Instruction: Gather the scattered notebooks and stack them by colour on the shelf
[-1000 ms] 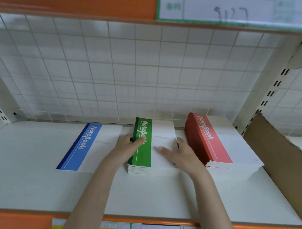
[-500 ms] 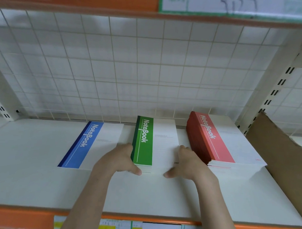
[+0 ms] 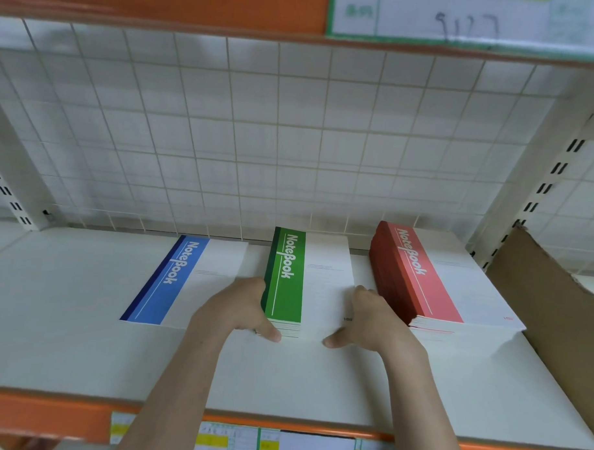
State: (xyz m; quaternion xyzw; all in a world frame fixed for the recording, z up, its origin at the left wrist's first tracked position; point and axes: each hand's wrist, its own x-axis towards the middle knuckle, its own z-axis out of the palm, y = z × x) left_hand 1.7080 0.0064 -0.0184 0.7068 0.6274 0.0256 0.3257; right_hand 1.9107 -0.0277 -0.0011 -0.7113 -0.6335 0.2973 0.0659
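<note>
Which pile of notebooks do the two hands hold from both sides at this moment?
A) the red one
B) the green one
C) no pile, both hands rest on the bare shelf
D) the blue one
B: the left hand and the right hand grip the two sides of the green pile, between the blue notebook and the red pile.

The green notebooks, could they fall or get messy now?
Maybe. The left hand and right hand squeeze the green stack from both sides, so loose covers might buckle or slide crooked. The red stack sits close beside the right hand, so a bump could shift it. The blue notebook lies close to the left hand and could get nudged too.
</note>
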